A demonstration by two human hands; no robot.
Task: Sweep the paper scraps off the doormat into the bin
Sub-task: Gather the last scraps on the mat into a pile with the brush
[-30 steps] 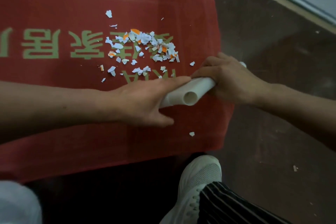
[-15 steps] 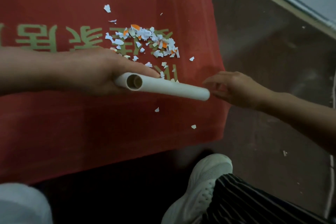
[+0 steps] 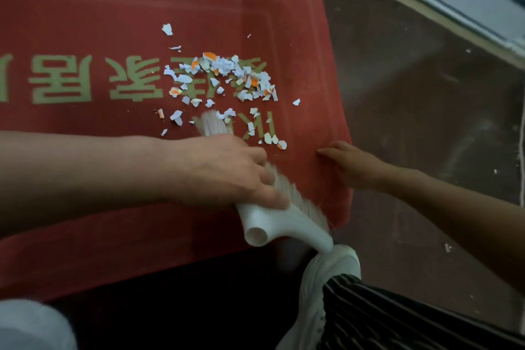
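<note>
Since half a second ago the left hand (image 3: 227, 173) has swung the white brush (image 3: 284, 221) round from lying crosswise, so it now slants across the red doormat (image 3: 113, 8) with its hollow stub towards the white shoe (image 3: 326, 278), and the right hand (image 3: 355, 165) has dropped to the mat's right edge. The left hand's fingers are curled round the middle of the brush, whose pale bristles rest on the mat on both sides of the hand. The paper scraps (image 3: 227, 74) lie heaped on the mat just beyond the brush's far end, a few loose near it, while the right hand's fingers lie stretched out, holding nothing.
</note>
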